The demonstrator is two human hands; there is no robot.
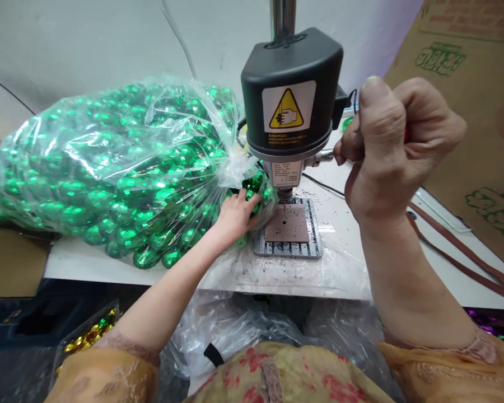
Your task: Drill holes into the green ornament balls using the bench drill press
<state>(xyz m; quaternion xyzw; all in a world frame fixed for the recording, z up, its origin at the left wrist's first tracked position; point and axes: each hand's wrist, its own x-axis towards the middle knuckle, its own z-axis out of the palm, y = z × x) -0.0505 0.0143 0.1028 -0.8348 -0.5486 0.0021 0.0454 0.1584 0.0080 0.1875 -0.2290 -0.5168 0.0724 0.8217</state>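
Observation:
My left hand [234,217] reaches to the mouth of a clear plastic bag [235,170], its fingers spread and touching shiny green faceted ornaments [256,184]. Much of what lies under the fingertips is hidden. High on the right, my right hand [399,140] is closed around the feed handle [325,155] of a small black bench drill press [289,89]; a bit of red shows inside the fist. Below the chuck [284,193], a reddish-brown board [286,224] with a dark hole rests on the slotted metal base [258,249].
Dark shavings are scattered around the base and on plastic sheeting [336,268] over the white table [96,268]. A large cardboard box [470,112] stands at right, with brown straps [457,246] beside it. Gold ornaments [88,336] lie below the table at left.

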